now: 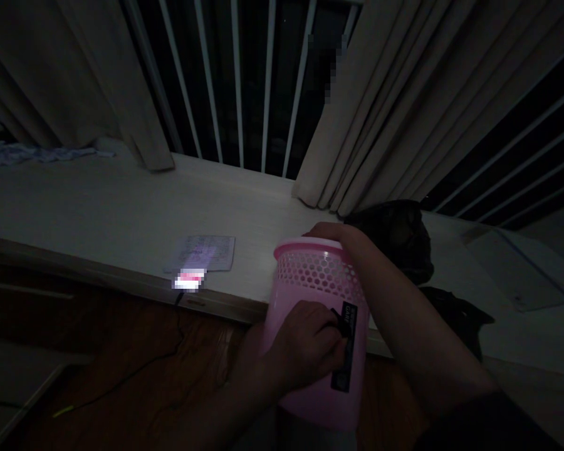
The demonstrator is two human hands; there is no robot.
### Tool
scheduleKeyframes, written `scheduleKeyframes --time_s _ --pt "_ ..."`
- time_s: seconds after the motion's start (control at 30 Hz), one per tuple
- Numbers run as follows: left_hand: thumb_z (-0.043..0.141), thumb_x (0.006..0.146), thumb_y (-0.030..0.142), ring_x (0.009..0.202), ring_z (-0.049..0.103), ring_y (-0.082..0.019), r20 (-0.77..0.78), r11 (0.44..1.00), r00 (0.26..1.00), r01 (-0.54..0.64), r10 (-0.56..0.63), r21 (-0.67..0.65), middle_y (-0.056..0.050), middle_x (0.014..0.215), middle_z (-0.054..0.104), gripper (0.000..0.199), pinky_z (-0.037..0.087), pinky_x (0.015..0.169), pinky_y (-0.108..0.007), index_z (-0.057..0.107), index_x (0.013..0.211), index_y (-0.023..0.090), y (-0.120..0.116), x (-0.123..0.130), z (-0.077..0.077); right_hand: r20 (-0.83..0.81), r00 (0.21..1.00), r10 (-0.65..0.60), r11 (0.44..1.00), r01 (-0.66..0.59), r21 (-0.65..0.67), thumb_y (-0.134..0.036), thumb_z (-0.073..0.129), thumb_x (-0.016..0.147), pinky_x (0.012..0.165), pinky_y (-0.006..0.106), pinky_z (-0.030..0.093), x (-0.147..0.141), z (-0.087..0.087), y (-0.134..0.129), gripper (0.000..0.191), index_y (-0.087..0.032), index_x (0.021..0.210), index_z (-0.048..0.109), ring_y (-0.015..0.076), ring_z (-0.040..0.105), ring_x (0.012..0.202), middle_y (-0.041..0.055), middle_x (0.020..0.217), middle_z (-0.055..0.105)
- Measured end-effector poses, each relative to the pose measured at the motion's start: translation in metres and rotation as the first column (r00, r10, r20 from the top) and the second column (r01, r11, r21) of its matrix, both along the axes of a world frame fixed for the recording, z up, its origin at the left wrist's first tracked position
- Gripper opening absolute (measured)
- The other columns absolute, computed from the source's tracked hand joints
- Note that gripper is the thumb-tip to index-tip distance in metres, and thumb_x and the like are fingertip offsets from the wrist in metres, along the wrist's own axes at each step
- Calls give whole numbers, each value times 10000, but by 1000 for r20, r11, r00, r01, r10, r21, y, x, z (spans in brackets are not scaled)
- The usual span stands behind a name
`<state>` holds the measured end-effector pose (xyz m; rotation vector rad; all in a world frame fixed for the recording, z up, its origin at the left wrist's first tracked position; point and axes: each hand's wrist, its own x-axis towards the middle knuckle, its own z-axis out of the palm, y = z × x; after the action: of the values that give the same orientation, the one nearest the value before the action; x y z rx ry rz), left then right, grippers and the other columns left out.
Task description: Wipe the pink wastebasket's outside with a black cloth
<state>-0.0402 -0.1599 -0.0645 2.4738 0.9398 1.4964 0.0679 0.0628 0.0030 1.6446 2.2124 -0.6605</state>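
Observation:
A pink plastic bin (286, 313) with a honeycomb pattern below its rim is held upright in front of me. On its side is a black label (349, 363) with pale print. My left hand (308, 344) has its fingers bent and pressed together at the label's left edge, where a small dark piece stands off the bin. My right hand (333, 233) reaches over the far side of the rim and grips it; its fingertips are mostly hidden behind the bin.
A pale ledge (122, 207) runs below barred windows and curtains (366, 113). On it lie a printed paper (209, 252), a glowing phone (189, 279) with a cable, and black bags (395, 238). A clear flat panel (521, 269) is at right.

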Motion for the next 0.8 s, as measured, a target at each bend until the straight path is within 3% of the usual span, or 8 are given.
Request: scheduleKeyframes --time_s 0.1,0.2,0.3,0.4,0.5,0.63,0.8 --pt "541 846 145 915 614 -201 6 1000 1000 -9 9 -11 -89 905 677 114 503 765 -344 605 753 155 1 3 1 -98 995 -26 999 30 41 -519 497 895 789 302 478 3 -2 3 459 -128 921 735 243 662 892 122 995 722" --pt "544 849 149 1070 599 -221 -28 1000 1000 -9 9 -3 -93 998 688 98 484 910 -391 610 778 161 3 7 0 -193 980 -41 996 55 71 -549 455 913 688 295 461 7 -1 2 504 -117 873 712 199 622 714 105 826 698" --pt "551 849 146 1104 595 -213 -89 1000 996 -3 2 -10 -82 1022 691 77 453 977 -396 608 800 160 5 11 -2 -292 956 -36 995 62 81 -556 369 951 567 264 409 9 4 -2 552 -108 895 686 131 509 538 55 669 620" --pt "544 864 156 1131 588 -215 -151 1000 989 -8 5 -17 -77 1045 692 81 447 986 -396 613 824 168 7 14 -2 -368 930 -13 997 39 63 -584 314 963 521 242 381 8 13 -3 601 -110 918 683 99 441 477 26 613 579" --pt "548 867 159 1140 585 -223 -187 1000 982 -12 8 -22 -74 1066 692 72 441 992 -404 616 846 170 8 14 -1 -366 930 23 1000 -26 -4 -634 390 922 531 242 398 3 22 -2 604 -121 912 708 108 506 534 65 717 645" --pt "575 854 154 1121 589 -225 -195 1000 981 0 -3 -15 -63 1056 698 34 443 983 -408 607 854 165 9 16 1 -241 968 74 996 -81 -20 -680 463 863 653 287 456 -7 28 -10 597 -151 946 728 195 638 748 107 960 706" --pt "581 832 129 1072 592 -225 -146 1000 989 -7 7 -2 -53 1010 702 55 466 949 -408 600 852 176 10 17 1 -170 979 112 992 -119 -32 -570 569 851 769 318 457 -15 26 -23 470 -132 862 741 256 664 873 115 926 724"
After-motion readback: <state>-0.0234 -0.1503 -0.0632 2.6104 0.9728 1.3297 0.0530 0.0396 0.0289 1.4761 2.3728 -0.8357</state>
